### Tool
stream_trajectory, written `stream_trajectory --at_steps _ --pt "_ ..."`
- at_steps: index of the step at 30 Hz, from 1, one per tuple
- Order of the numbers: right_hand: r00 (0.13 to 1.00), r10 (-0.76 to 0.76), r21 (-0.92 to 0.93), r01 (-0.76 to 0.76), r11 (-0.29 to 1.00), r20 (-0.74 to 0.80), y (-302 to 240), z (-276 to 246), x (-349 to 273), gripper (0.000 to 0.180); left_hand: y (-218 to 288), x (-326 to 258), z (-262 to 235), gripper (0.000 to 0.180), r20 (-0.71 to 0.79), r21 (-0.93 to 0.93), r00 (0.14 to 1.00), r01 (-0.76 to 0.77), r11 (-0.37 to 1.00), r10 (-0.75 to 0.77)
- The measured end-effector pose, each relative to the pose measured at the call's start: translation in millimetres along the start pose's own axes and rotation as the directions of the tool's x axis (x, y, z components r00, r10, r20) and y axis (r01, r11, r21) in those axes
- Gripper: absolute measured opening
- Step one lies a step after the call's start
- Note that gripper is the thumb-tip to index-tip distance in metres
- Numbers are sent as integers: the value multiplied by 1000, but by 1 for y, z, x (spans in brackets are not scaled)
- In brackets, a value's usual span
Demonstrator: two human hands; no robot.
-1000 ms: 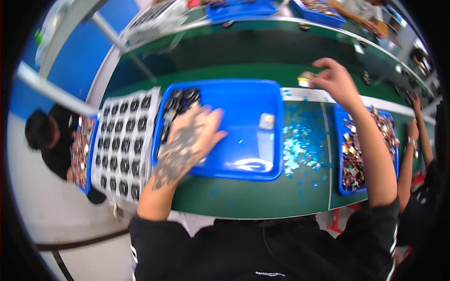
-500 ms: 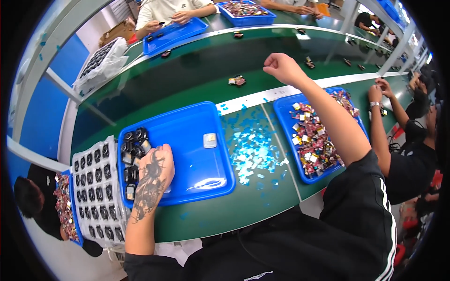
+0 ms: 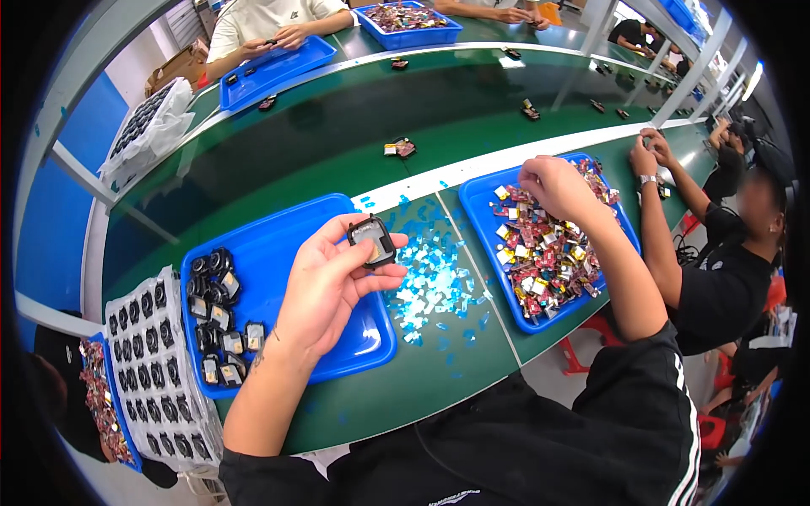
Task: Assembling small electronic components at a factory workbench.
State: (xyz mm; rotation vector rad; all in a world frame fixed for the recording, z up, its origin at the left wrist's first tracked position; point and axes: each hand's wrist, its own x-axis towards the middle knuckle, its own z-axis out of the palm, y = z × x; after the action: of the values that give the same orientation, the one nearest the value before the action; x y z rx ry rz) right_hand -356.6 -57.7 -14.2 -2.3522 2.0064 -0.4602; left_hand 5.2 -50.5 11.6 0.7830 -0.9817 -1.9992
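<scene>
My left hand (image 3: 327, 274) is closed on a black squarish watch case (image 3: 372, 242), held over the right part of a blue tray (image 3: 291, 221). The open inside of the case faces up, grey with a tan patch under my thumb. More black watch cases (image 3: 221, 317) lie in a cluster along that tray's left side. My right hand (image 3: 557, 187) is over the far part of a second blue tray (image 3: 469, 202), piled with small red circuit boards with silver and yellow parts (image 3: 548, 261). Its fingers are curled together; whatever is between them is hidden.
Small blue film pieces (image 3: 430, 282) litter the green table between the trays. A white holder with rows of black watch parts (image 3: 148, 363) stands at the left. Circuit boards (image 3: 401, 148) lie on the green belt beyond a white rail. Co-workers' hands (image 3: 648, 156) are at the right and far side.
My left hand has lifted a watch case from the cluster and moved right with it. My right hand has come down from above the belt to the circuit boards. The view has shifted slightly.
</scene>
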Motion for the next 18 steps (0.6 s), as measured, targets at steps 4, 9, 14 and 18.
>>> stream_trajectory --at_steps 4,9,14,18 --pt "968 158 -11 -159 987 194 0 -15 -24 13 0 -5 -2 37 37 13 999 1 1000 -1" --pt "994 76 -41 -73 996 76 1 -2 -25 16 -8 -5 -3 46 77 105 995 -76 992 68" --pt "986 148 85 -155 984 82 2 1 -26 14 -12 -4 -8 43 121 219 989 -110 970 85" --pt "997 32 60 -28 998 -71 -11 -1 -32 11 -16 -4 -12 27 116 373 988 -142 917 106"
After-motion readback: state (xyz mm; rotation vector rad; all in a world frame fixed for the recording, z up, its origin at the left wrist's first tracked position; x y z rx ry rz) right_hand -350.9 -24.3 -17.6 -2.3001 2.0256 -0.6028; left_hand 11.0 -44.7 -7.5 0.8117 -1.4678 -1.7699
